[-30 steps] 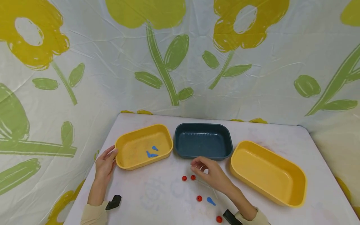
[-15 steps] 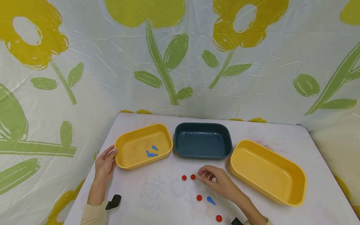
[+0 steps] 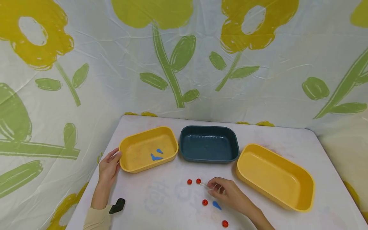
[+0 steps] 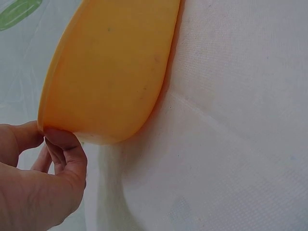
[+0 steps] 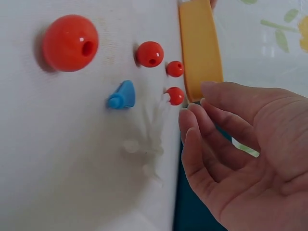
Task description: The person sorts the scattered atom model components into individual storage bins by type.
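At the left of the head view, the left hand point(image 3: 108, 166) pinches the rim of the left yellow tray point(image 3: 138, 155), thumb and fingers on either side of its short end. The left wrist view shows this hold close up, at the lower left of the frame. Inside the tray, toward its lower right, lie a few small blue teardrop-shaped pieces point(image 3: 156, 158).

The right hand point(image 3: 227, 193) hovers low over the table point(image 3: 161, 204) in the lower right of the head view. Its fingers are loosely bent with the thumb near their tips, and the right wrist view shows nothing gripped between them. Thin white sticks point(image 3: 204, 185) lie just beside it on the table, one end close against a red bead; they are blurred and overlap, so their number is hard to tell.

Four red beads point(image 3: 204, 202) with holes are scattered from the centre to the lower edge of the head view, and a loose blue piece point(image 3: 217, 205) lies beside one of them. A dark teal tray point(image 3: 208, 147) stands at the centre, between the left yellow tray and a right yellow tray point(image 3: 273, 179) set at a slant. Behind the table hangs a white cloth point(image 3: 120, 64) printed with yellow flowers and green leaves.
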`<act>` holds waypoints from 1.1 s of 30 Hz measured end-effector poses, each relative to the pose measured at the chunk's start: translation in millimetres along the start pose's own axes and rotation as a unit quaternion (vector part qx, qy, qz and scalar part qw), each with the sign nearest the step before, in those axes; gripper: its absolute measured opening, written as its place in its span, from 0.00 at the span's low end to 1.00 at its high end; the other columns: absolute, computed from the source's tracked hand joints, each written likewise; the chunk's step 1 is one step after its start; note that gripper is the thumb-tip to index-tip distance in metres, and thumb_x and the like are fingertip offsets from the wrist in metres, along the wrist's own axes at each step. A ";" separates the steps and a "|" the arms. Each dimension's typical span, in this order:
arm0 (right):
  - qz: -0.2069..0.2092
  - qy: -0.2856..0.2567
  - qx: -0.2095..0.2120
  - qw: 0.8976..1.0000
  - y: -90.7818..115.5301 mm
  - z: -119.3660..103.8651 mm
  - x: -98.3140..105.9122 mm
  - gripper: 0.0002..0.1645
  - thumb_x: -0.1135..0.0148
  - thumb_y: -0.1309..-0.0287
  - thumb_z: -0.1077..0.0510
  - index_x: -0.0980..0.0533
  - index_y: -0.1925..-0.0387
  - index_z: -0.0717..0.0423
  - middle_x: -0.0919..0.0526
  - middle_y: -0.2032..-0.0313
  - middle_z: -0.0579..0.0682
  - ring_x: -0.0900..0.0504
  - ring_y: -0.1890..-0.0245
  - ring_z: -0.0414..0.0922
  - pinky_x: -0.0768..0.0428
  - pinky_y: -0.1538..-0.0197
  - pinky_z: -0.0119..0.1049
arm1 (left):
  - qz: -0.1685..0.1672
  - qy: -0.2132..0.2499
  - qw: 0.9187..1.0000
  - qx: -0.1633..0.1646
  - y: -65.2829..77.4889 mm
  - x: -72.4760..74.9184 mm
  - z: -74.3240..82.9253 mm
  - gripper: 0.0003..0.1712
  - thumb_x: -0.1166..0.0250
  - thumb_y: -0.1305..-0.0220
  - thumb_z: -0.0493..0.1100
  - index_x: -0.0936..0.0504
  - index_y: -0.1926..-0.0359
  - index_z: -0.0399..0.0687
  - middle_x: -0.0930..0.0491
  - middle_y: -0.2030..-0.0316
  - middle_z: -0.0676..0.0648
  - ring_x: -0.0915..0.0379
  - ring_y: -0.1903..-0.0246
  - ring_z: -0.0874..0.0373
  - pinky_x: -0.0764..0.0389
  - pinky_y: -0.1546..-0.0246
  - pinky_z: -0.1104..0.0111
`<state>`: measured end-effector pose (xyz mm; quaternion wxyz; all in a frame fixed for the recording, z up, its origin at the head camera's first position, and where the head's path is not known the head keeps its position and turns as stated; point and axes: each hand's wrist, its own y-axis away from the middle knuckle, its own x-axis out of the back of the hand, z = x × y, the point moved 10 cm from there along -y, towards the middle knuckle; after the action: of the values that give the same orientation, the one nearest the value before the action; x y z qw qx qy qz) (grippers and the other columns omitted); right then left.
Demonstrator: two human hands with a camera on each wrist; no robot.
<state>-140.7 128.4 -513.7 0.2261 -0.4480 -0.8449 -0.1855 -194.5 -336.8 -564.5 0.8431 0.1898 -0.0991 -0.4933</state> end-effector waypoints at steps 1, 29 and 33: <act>-0.004 -0.002 -0.003 1.000 1.2 1.7 -1.1 0.11 0.31 0.33 0.56 0.18 0.53 0.57 0.16 0.61 0.42 0.22 0.65 0.37 0.19 0.59 0.29 | 0.000 0.001 1.000 0.001 -0.1 -0.4 -0.4 0.28 0.33 0.28 0.47 0.26 0.31 0.49 0.17 0.56 0.57 0.19 0.60 0.65 0.19 0.61 0.79; -0.089 0.024 -0.031 0.995 21.2 19.3 -19.5 0.09 0.26 0.41 0.62 0.18 0.60 0.51 0.21 0.67 0.39 0.26 0.68 0.35 0.22 0.62 0.29 | 0.000 0.014 1.000 0.001 0.4 -0.9 -0.7 0.27 0.32 0.29 0.46 0.24 0.32 0.49 0.16 0.57 0.57 0.21 0.64 0.66 0.23 0.71 0.81; -0.096 0.028 -0.020 0.995 20.3 16.4 -21.7 0.08 0.27 0.41 0.63 0.18 0.62 0.51 0.23 0.69 0.37 0.27 0.68 0.35 0.23 0.63 0.28 | -0.004 0.016 1.000 0.004 1.1 -1.3 -0.6 0.28 0.31 0.30 0.47 0.25 0.31 0.50 0.17 0.56 0.57 0.20 0.63 0.66 0.22 0.69 0.81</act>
<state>-116.3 133.1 -537.0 0.2222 -0.3639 -0.8734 -0.2355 -194.1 -335.1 -564.6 0.8419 0.2017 -0.0870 -0.4929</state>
